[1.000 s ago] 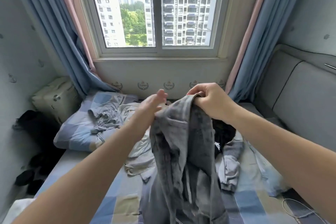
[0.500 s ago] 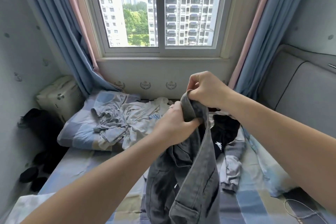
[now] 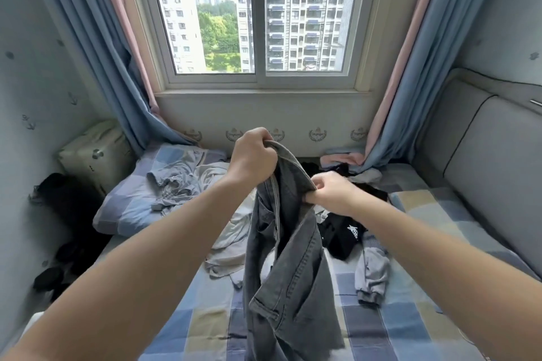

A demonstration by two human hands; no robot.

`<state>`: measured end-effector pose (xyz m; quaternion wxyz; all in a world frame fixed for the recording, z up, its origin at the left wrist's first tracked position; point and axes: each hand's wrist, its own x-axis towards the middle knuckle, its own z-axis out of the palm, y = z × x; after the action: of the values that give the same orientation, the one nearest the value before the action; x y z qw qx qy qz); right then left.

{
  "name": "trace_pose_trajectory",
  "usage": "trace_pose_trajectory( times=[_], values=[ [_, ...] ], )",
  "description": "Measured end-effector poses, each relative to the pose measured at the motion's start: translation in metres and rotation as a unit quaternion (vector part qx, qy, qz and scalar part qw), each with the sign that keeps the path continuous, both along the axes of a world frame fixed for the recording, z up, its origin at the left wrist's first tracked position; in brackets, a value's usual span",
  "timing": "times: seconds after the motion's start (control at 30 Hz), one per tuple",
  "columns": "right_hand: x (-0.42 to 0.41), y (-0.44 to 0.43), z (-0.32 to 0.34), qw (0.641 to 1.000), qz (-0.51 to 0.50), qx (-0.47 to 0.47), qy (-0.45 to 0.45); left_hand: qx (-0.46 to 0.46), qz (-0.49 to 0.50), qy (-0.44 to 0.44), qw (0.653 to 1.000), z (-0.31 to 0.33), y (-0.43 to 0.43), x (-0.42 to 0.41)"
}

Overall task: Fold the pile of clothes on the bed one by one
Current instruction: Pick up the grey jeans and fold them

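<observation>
Grey jeans [image 3: 293, 272] are held up by the waistband above the bed [image 3: 381, 331], with the left grip [image 3: 253, 158] and right grip [image 3: 331, 193] each curled tight round the denim. The cloth is judged heavy and fairly stiff, yet limp when hung, and best taken at the waistband corners or hems. The unfolded pile [image 3: 223, 243] is seen behind on the checked sheet, a pillow [image 3: 126, 205] at left, under a curtained window [image 3: 258, 17]
</observation>
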<state>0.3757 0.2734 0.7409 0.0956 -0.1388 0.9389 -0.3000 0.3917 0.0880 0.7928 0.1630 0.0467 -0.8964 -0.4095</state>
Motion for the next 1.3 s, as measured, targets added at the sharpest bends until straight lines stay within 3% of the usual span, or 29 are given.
trace_pose_trajectory(
  times=[0.1,0.2,0.3,0.47,0.57,0.63,0.77,0.87,1.13,1.23,1.3],
  values=[
    [-0.002,0.001,-0.023,1.0,-0.008,0.019,-0.023,-0.025,0.021,0.013,0.999,-0.002,-0.011,-0.006],
    [-0.016,0.015,-0.018,0.996,-0.058,0.055,0.051,-0.115,0.03,0.017,0.993,-0.021,-0.038,-0.011],
    [-0.032,0.033,0.005,0.988,-0.096,0.022,0.118,-0.206,0.009,0.008,0.979,-0.042,-0.055,-0.012],
    [-0.048,0.025,0.043,0.986,-0.018,-0.02,0.163,-0.337,-0.011,-0.005,0.942,-0.053,-0.049,-0.015],
    [-0.052,0.014,0.056,0.985,0.035,-0.035,0.167,-0.32,-0.019,0.028,0.947,-0.056,-0.038,-0.018],
    [-0.054,0.018,0.06,0.983,0.042,0.02,0.177,-0.298,-0.012,0.008,0.954,-0.053,-0.041,-0.021],
    [-0.058,0.043,0.042,0.963,-0.031,0.182,0.195,-0.33,0.031,-0.063,0.941,-0.041,-0.062,-0.032],
    [-0.059,0.072,0.023,0.947,-0.093,0.237,0.196,-0.354,0.073,-0.101,0.927,-0.039,-0.081,-0.038],
    [-0.071,0.095,-0.008,0.943,-0.136,0.226,0.201,-0.327,0.155,-0.187,0.913,-0.08,-0.138,-0.029],
    [-0.076,0.1,-0.019,0.943,-0.158,0.212,0.202,-0.281,0.176,-0.217,0.918,-0.097,-0.157,-0.022],
    [-0.079,0.102,-0.025,0.946,-0.173,0.21,0.178,-0.201,0.191,-0.257,0.926,-0.105,-0.164,-0.016]
  ],
)
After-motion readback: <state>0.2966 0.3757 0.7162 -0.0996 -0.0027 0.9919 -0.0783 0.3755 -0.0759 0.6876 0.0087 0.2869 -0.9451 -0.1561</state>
